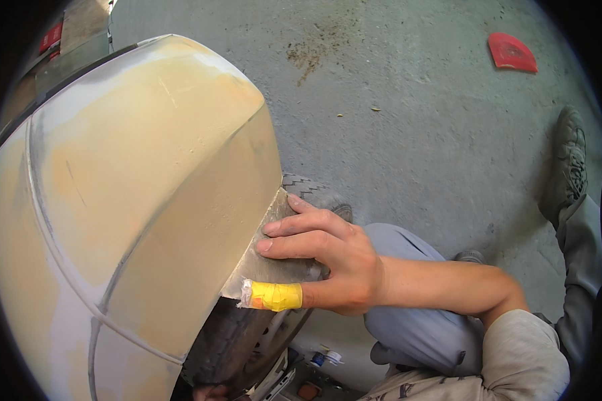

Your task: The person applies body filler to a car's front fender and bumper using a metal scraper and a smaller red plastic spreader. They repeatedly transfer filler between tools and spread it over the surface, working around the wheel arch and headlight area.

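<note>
A large curved car body panel (134, 160), patched in beige, yellow and white filler or primer, fills the left side. At its right edge my right hand (341, 264) presses a flat grey-brown sheet (274, 262) with spread, bent fingers. Whether that sheet is sandpaper or a spreader blade, I cannot tell. Yellow tape (274, 296) wraps the thumb, which lies along the sheet's near end. Below the panel, at the lower edge, a small blurred patch of skin (211, 392) shows, perhaps my left hand; its fingers are hidden.
A dark tyre (227, 337) sits under the panel. My bent knee (415, 294) is right of the tyre. On the grey concrete floor (408, 154) lie a red flat piece (512, 52) and some brown crumbs. A dark shoe (568, 164) stands at the far right.
</note>
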`<state>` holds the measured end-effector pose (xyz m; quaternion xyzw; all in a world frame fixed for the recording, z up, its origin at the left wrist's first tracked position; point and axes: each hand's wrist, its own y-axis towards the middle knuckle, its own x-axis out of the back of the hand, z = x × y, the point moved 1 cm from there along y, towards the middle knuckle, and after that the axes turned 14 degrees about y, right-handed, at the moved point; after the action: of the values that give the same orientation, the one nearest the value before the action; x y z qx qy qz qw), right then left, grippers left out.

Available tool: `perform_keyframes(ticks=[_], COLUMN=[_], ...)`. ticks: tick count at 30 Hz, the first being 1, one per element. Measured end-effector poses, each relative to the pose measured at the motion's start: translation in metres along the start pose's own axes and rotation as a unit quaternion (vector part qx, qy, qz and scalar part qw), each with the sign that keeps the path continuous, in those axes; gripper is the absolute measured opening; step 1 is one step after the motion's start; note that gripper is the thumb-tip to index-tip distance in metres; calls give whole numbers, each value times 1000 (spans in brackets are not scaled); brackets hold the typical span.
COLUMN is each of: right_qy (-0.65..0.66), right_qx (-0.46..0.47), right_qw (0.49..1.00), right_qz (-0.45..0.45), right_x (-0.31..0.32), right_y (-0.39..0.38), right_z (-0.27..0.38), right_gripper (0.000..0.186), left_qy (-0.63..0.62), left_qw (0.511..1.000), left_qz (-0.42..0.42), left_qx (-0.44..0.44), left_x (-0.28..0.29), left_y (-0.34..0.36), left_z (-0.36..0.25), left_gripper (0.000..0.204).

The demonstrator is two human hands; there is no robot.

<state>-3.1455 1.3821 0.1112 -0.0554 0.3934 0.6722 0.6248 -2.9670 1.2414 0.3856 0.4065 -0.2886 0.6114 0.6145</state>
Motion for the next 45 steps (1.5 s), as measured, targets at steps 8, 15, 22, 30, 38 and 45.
perform_keyframes(ticks=[8,15,22,30,38,45], right_qy=[-54,45,62,67,9,-41], right_qx=[-33,-2,85,11,43,29], right_qw=[998,983,981,996,999,999], right_qz=[11,180,160,57,9,-15], right_x=[80,74,67,51,30,10], right_y=[93,187,184,149,83,45], right_z=[-30,-46,-48,-37,-24,-16], right_gripper=[36,48,55,47,54,40], left_qy=[-51,-42,-16,-38,-23,-15], left_qw=[998,998,999,997,997,999], left_qz=[-13,-27,-17,-22,-13,-23], left_qx=[-34,-37,-21,-56,-67,-26], left_x=[-4,-3,-2,-3,-2,-2], left_y=[3,4,4,6,2,-3], left_z=[3,5,0,1,8,9], left_gripper=[49,45,48,43,47,51])
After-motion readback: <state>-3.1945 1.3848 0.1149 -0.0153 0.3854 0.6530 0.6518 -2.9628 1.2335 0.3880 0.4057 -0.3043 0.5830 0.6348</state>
